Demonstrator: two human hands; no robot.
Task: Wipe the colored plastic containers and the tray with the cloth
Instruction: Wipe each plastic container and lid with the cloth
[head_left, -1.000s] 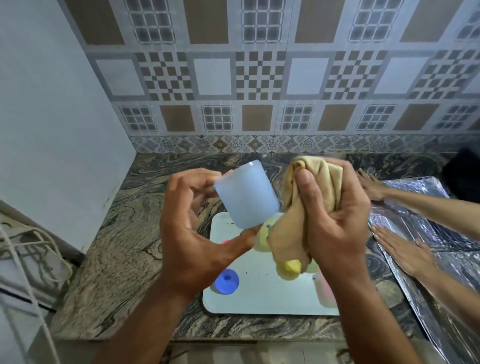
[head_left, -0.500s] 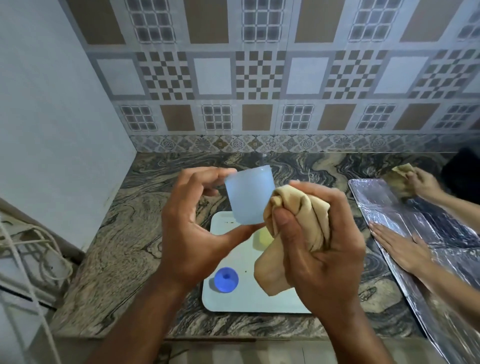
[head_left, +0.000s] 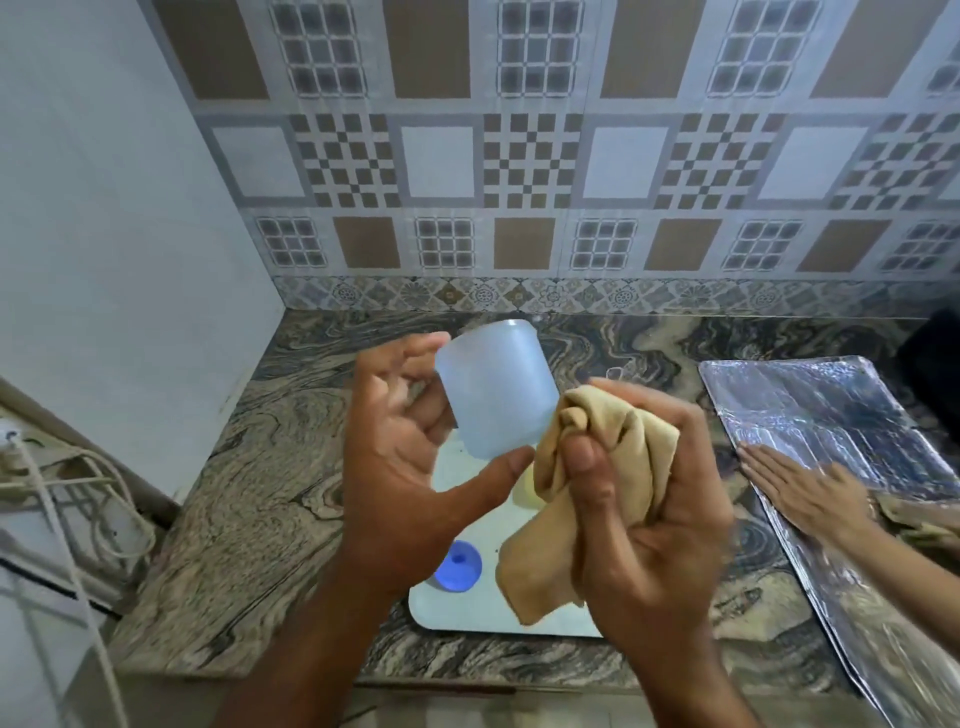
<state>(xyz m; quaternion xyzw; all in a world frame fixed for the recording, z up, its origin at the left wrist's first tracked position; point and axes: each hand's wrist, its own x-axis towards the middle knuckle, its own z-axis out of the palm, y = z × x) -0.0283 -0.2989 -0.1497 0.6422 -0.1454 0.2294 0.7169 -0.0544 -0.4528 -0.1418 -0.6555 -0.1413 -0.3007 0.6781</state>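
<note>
Two hands fill the middle of our view, raised above a white tray that lies flat on the marbled stone counter. Our left hand grasps a pale blue plastic container, fingers curled round its upper left edge and the thumb pressed under its lower edge, so the cup sits tilted in the air over the tray's far end. Our right hand is clenched around a bunched tan cloth; the thumb pins the folds from the front, and a loose tail of the fabric hangs down in front of the tray. The top of the cloth touches the lower right side of the container.

On the tray, near its front left corner, rests a small darker blue plastic piece, round with a raised centre. A bit of a pale yellow container peeks out between the thumb of our left hand and the cloth; most of it is hidden.

To the right, well apart from the tray, a foil-covered tray lies on the counter, and another person's hand is pressed flat on its near portion. White cords are piled at the far left, beside the counter.
</note>
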